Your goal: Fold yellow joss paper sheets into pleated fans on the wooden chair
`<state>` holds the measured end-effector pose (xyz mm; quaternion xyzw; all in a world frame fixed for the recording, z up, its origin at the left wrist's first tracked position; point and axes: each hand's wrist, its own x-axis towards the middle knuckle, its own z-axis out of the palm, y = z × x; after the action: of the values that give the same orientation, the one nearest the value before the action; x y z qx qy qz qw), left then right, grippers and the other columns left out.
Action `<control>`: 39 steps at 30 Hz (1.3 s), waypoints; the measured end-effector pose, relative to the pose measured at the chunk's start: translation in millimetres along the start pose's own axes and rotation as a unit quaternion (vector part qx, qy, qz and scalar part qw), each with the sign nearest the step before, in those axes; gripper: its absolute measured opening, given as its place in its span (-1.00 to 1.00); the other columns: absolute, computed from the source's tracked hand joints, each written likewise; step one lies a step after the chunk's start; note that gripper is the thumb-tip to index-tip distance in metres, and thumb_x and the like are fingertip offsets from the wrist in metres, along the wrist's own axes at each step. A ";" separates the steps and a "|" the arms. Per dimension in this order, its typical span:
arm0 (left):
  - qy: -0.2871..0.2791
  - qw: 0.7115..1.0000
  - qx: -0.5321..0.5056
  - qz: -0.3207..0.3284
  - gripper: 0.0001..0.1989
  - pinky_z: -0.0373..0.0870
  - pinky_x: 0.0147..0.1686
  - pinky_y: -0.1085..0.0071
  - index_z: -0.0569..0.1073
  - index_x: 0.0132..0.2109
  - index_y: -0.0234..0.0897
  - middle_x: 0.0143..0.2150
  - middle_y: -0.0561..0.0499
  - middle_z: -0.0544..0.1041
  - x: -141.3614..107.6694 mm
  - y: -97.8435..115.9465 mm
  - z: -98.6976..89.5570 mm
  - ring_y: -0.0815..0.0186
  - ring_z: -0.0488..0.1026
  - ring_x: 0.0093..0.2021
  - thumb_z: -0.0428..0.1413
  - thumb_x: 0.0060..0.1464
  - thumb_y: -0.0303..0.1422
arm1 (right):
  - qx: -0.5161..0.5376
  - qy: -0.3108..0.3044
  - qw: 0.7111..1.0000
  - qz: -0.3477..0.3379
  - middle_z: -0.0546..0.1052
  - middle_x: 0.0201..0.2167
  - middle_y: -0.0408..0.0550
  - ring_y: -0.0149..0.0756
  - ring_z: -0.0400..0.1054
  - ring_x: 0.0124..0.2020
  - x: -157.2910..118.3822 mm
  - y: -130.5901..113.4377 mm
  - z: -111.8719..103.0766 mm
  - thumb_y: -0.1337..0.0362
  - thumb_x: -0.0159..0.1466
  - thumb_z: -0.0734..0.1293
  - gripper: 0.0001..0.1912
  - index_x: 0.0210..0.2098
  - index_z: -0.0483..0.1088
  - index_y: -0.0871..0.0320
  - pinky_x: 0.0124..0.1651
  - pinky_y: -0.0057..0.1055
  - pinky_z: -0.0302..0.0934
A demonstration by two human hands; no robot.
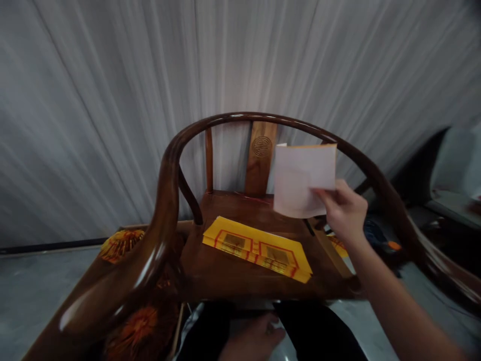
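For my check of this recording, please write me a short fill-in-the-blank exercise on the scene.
1. A pale sheet is held up by the person's ____ hand.
2. The printed papers lying on the chair seat are mainly ____ in colour.
3. The outlines printed on those papers are ____ in colour.
4. The carved emblem on the chair's back slat is ____ in shape.

Missing words, in order: right; yellow; red; round.

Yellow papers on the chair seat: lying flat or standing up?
Lying flat: the yellow papers rest on the seat, printed face up, their near edges slightly staggered.
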<state>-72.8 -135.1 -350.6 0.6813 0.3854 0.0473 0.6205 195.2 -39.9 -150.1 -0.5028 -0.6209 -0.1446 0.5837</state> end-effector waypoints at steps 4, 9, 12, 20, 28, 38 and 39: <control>-0.028 0.959 -0.254 0.122 -0.33 0.26 0.33 -0.01 0.47 0.28 -0.22 0.22 -0.22 0.57 -15.6 18.2 -1.8 -0.03 0.49 0.24 0.05 0.27 0.16 | 0.039 -0.140 0.981 -0.126 0.63 -0.21 -0.07 -0.15 0.48 -0.10 -76.3 -53.8 -63.9 0.49 0.33 0.34 -0.72 -0.13 0.60 0.02 -0.01 -0.17 0.35; 0.040 0.836 -0.497 0.228 -0.16 0.28 0.27 -0.27 0.16 0.49 0.05 0.56 -0.22 0.10 -35.2 32.0 15.0 -0.24 0.20 0.45 0.14 0.19 0.19 | 0.101 -0.303 0.947 0.017 0.64 -0.15 -0.06 -0.25 0.51 -0.12 -139.8 -79.2 -93.2 0.45 0.43 0.27 -0.72 -0.02 0.56 0.05 -0.06 -0.33 0.36; 0.076 0.816 -0.518 0.244 0.07 0.23 0.35 -0.21 0.00 0.53 0.13 0.58 -0.16 0.06 -41.3 48.9 35.5 -0.19 0.07 0.52 0.38 0.01 0.02 | 0.119 -0.366 0.909 0.161 0.61 -0.29 -0.13 -0.34 0.47 -0.28 -151.8 -92.2 -87.6 0.26 0.49 0.27 -0.79 -0.16 0.56 0.08 -0.19 -0.42 0.31; 0.236 0.763 -0.569 0.193 0.04 0.28 0.37 0.07 -0.05 0.48 0.00 0.40 -0.17 0.40 -52.9 101.7 44.8 0.08 0.43 0.33 0.41 0.06 -0.32 | 0.297 -0.496 0.766 0.282 0.60 -0.30 -0.14 -0.30 0.47 -0.16 -136.6 -113.9 -55.4 0.04 0.44 0.34 -0.70 -0.19 0.61 0.10 -0.03 -0.42 0.33; 0.218 0.749 -0.592 0.201 -0.15 0.31 0.32 0.09 0.19 0.36 -0.11 0.19 -0.08 0.53 -52.8 68.2 19.4 0.10 0.46 0.26 0.41 0.01 -0.37 | 0.399 -0.468 0.721 0.321 0.65 -0.10 -0.07 -0.25 0.54 -0.09 -165.5 -113.4 -12.2 0.15 0.30 0.50 -0.65 0.07 0.57 0.01 0.00 -0.30 0.46; 0.120 0.741 -0.637 0.177 -0.40 0.19 0.43 0.06 0.45 0.32 -0.22 0.27 -0.16 0.54 -67.4 50.8 5.2 0.00 0.35 0.39 0.31 0.16 -0.28 | 0.139 -0.397 0.895 0.148 0.20 0.48 -0.04 0.14 -0.04 0.52 -194.4 -129.0 1.9 0.08 0.25 0.53 -0.38 0.26 0.37 -0.16 0.48 0.28 -0.05; 0.118 0.744 -0.633 0.179 -0.42 0.21 0.41 0.03 0.47 0.30 -0.24 0.23 -0.17 0.56 -67.3 48.5 4.1 -0.02 0.37 0.38 0.31 0.17 -0.24 | 0.127 -0.393 0.899 0.144 0.20 0.49 -0.04 0.13 -0.02 0.52 -193.9 -126.4 1.8 0.08 0.25 0.52 -0.35 0.30 0.34 -0.17 0.48 0.28 -0.05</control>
<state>-94.9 -174.5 -280.9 0.1772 0.2078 0.4709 0.8388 57.6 -184.1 -267.9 -0.5242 -0.7336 0.2308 0.3657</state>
